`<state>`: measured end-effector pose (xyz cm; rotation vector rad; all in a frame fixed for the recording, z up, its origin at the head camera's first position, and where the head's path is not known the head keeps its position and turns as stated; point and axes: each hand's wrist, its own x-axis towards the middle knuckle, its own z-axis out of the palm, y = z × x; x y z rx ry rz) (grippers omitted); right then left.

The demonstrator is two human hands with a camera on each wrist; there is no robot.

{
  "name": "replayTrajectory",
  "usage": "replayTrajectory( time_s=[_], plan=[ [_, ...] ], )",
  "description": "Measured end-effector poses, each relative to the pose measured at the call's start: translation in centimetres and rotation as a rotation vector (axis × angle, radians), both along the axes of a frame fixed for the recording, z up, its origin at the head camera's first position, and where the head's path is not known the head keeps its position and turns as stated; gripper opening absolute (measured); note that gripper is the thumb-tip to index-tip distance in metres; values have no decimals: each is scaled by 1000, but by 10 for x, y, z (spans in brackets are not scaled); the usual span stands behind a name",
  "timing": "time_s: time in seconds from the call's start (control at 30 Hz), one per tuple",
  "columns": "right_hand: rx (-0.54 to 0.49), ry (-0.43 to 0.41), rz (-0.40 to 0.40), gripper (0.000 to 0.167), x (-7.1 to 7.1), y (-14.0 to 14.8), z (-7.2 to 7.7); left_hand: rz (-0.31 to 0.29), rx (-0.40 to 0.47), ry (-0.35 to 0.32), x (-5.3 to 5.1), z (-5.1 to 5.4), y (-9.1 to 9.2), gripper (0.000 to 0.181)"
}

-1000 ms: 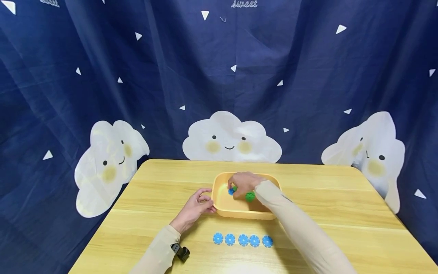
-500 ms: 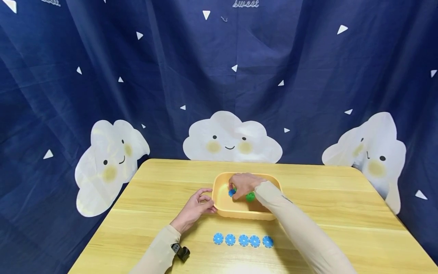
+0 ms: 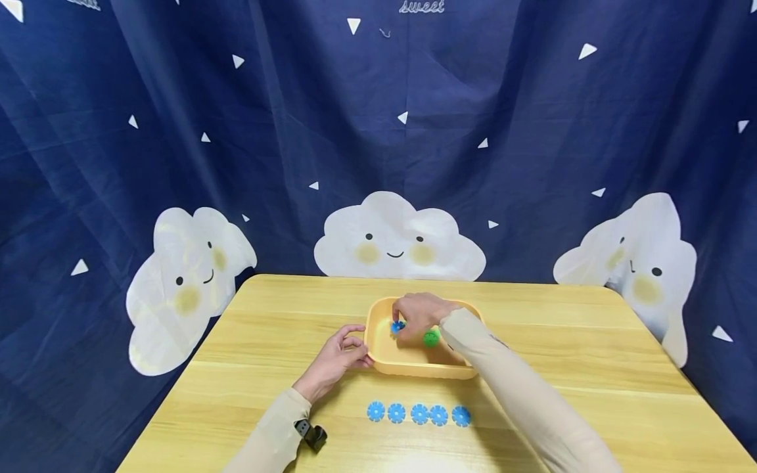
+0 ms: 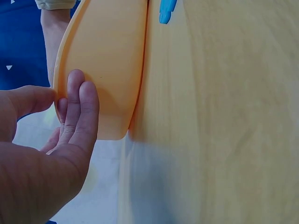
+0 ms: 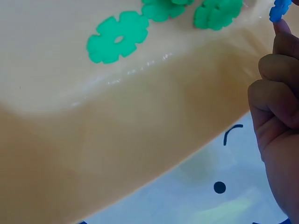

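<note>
My left hand (image 3: 334, 361) is at the left end of an orange plastic tub (image 3: 408, 371). In the left wrist view its thumb (image 4: 37, 99) touches the rim and its bent fingers lie along the outer wall. My right hand (image 3: 418, 313) reaches into the tub and pinches a blue notched snowflake disc (image 3: 397, 326), whose edge also shows as a blue piece (image 5: 280, 9) at the fingertip in the right wrist view. Several green snowflake discs (image 5: 117, 38) lie on the tub floor, partly hidden by the right hand in the head view.
A row of several blue snowflake discs (image 3: 397, 412) lies on the wooden table (image 3: 284, 315) in front of the tub. Behind the table hangs a dark blue curtain (image 3: 284, 131) with white clouds. A black device (image 3: 311, 433) is strapped at the left wrist.
The right hand, with the blue disc pinched, has shifted up slightly inside the tub. The left hand and the row of discs hold their places.
</note>
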<state>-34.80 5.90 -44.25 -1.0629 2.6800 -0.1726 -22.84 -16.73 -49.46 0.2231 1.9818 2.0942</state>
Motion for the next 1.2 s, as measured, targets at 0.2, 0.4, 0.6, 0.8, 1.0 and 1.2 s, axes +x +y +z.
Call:
replayTrajectory(
  time_s=[0.2,0.4,0.6,0.8,1.0,1.2],
  plan=[
    [13,36,40,33,5,4,10,2,-8,2,0,0,0,54],
    [18,56,77,33,13,7,20,2,-12,0,0,0,1,54],
    [4,65,98,30,23,13,26,2,-5,1,0,-1,0,54],
    [10,95,113,31,28,21,28,5,-4,3,0,-1,0,55],
    [-53,89,113,30,34,32,31,13,-8,3,-1,-2,0,53],
    [-101,108,91,33,41,43,36,7,-7,8,-1,-1,0,54]
  ],
)
